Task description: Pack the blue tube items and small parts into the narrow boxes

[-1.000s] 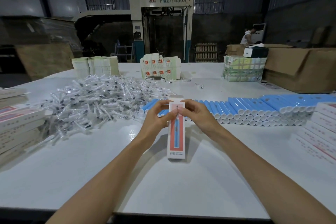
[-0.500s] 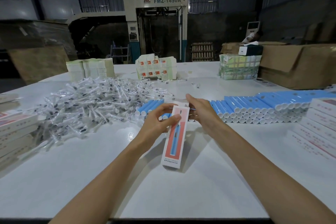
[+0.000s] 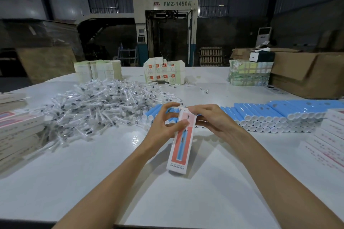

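1. One narrow box (image 3: 179, 147) is in hand, over the table (image 3: 167, 201) and straight ahead of the person. Its long axis runs away from the person, with the far end leaning slightly right and the printed face up.
2. Left hand (image 3: 163, 126): grips the upper part of the box, thumb across the front face, fingers curled at the left edge.
3. Right hand (image 3: 212, 119): curled fingertips close on the flap at the far end. The step in hand is judged to be closing that flap.
4. Governing relation: the far end lies between the two hands and the right hand is nearer the flap. The tuck likely falls to the right hand while the left steadies. Whether the near end rests on the table cannot be told.
5. Counts:
   - Blue tubes (image 3: 279, 112): several dozen, in stacked rows just beyond the hands, running right.
   - Small parts (image 3: 96, 106): a bagged heap to the left, too many to count.
   - Packed boxes: one stack at the right edge (image 3: 331, 135), one at the left (image 3: 16, 126).
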Motion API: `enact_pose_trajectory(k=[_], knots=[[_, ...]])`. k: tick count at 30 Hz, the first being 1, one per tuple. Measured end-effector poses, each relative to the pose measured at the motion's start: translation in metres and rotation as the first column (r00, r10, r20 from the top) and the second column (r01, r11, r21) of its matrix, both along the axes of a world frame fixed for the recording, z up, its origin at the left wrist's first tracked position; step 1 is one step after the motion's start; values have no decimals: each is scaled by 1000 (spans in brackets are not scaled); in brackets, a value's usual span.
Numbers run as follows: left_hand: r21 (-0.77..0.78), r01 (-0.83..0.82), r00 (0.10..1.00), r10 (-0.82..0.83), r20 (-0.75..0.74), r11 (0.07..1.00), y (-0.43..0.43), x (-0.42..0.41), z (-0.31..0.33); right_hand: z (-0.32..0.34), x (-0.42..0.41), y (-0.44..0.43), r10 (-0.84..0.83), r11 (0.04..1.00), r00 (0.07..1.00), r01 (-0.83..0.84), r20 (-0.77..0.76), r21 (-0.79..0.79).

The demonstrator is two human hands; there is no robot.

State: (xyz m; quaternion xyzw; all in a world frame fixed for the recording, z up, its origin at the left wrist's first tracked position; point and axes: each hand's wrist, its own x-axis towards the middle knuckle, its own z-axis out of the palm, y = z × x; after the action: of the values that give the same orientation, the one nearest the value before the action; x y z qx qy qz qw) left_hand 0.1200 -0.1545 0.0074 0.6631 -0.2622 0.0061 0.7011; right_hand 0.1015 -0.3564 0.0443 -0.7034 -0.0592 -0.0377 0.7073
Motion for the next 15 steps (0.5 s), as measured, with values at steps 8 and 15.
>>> enact_pose_trajectory(k=[8,15], knots=[[30,23,999,-24,31,999,1,-2,-1,1,2,-7,29,1000,999,-29,-29,1],[25,11,999,-12,33,1000,0,-5,-1,3,1,-13,91,996,995,-91,-30,9]])
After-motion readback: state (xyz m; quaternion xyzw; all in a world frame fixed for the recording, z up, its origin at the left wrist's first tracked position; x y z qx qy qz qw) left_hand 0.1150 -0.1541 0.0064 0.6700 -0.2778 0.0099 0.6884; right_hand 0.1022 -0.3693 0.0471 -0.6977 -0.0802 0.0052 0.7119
